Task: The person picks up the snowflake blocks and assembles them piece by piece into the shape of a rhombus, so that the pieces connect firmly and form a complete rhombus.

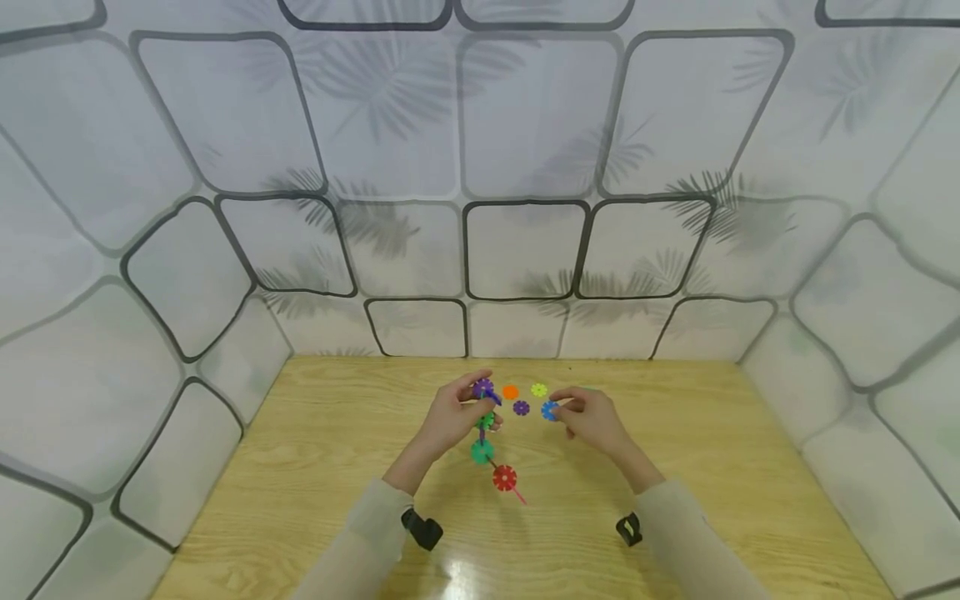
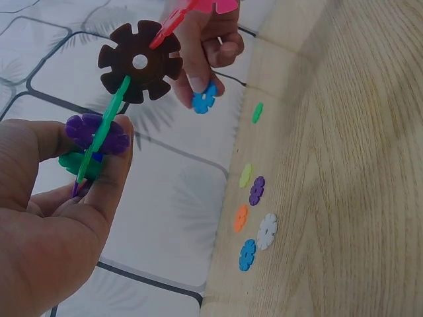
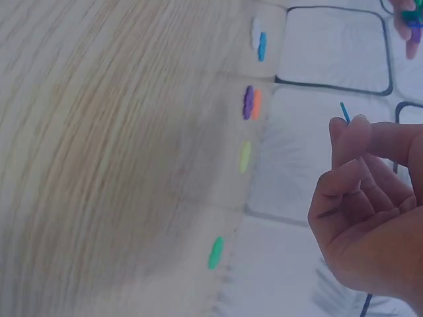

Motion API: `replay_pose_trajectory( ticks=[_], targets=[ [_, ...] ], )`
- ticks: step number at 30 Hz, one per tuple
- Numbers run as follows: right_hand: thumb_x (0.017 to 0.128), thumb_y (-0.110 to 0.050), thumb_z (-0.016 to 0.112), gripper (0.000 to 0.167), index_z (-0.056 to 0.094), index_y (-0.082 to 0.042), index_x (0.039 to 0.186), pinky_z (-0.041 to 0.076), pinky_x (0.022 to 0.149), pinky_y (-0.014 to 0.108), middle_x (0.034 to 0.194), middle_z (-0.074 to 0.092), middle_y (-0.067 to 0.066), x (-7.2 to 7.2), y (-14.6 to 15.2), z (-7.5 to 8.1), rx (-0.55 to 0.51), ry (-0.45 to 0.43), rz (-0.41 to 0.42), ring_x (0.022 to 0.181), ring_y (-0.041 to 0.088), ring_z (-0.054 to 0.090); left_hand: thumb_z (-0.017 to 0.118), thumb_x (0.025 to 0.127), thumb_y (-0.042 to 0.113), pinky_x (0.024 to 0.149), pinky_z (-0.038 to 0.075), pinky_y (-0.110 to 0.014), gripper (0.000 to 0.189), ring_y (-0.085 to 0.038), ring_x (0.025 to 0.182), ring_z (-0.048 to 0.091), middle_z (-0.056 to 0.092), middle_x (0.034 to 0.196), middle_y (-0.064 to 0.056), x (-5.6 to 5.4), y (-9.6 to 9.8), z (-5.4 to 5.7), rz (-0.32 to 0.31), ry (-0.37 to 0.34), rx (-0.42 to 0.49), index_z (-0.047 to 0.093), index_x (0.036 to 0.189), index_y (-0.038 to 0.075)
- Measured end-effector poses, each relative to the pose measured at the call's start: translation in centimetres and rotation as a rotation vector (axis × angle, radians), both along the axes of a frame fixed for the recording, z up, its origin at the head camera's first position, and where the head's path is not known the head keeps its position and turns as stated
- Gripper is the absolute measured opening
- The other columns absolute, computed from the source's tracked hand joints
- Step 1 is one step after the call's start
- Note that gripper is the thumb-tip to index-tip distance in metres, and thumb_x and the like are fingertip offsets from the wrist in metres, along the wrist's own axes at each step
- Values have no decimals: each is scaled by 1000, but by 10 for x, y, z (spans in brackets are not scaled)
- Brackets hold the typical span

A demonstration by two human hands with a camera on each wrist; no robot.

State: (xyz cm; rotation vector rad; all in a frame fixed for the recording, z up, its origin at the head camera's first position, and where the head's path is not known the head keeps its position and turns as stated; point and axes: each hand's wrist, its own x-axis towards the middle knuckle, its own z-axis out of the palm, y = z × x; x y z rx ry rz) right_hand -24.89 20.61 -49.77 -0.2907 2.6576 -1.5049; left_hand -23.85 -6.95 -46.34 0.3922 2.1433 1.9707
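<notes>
My left hand [image 1: 452,414] holds one end of a chain of notched plastic discs slotted into each other. Near its fingers are a purple disc [image 2: 98,134] and green ones; a teal disc [image 1: 482,452] and a red disc [image 1: 505,477] trail down toward me over the table. In the left wrist view a dark brown-looking disc [image 2: 140,61] hangs in front of the fingers. My right hand [image 1: 595,419] pinches a single blue disc [image 1: 551,411] between thumb and index finger, to the right of the chain. That disc shows edge-on in the right wrist view.
Loose discs lie on the wooden table [image 1: 315,500] beyond my hands: orange [image 1: 511,392], yellow-green [image 1: 539,389], purple [image 1: 521,407], white [image 2: 267,231], blue [image 2: 247,255] and green [image 3: 215,253]. A patterned cloth wall [image 1: 525,250] encloses the table's back and sides.
</notes>
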Motion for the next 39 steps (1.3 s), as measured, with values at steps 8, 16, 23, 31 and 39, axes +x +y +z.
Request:
replay_pose_trajectory(
  ticks=[8,16,23,31,39],
  targets=[
    [102,-13,68,28,71,-2,127,29,44,22,64,68,8,9,-12,14,-3,27,8,50,15,55,63,102,3,67,64,-30,57,-49,93,76,76,105,-22,-1,0,2,11,17,-28,49,157,7],
    [102,-12,69,26,72,-1,125,34,46,24,65,68,0,16,-24,27,-75,35,54,52,16,59,63,102,4,53,50,-19,56,-39,88,79,76,115,-24,-1,1,2,33,32,-52,50,156,6],
    [104,-15,67,25,72,-5,127,35,47,23,69,69,22,19,-32,34,-104,24,76,52,16,59,62,101,3,58,57,-23,56,-32,85,80,75,114,-25,-1,3,3,23,31,-32,49,156,4],
    [104,-14,67,24,72,-7,126,33,47,22,64,67,6,21,-37,37,-123,31,104,53,17,60,63,101,3,63,62,-31,56,-38,88,79,75,113,-25,0,3,4,24,37,-30,49,156,4],
    [104,-15,68,26,71,-3,127,33,46,22,68,73,3,22,-42,42,-158,33,119,51,17,62,64,101,4,46,34,-20,55,-29,83,80,76,116,-25,0,6,5,45,53,-58,52,154,5]
  ],
)
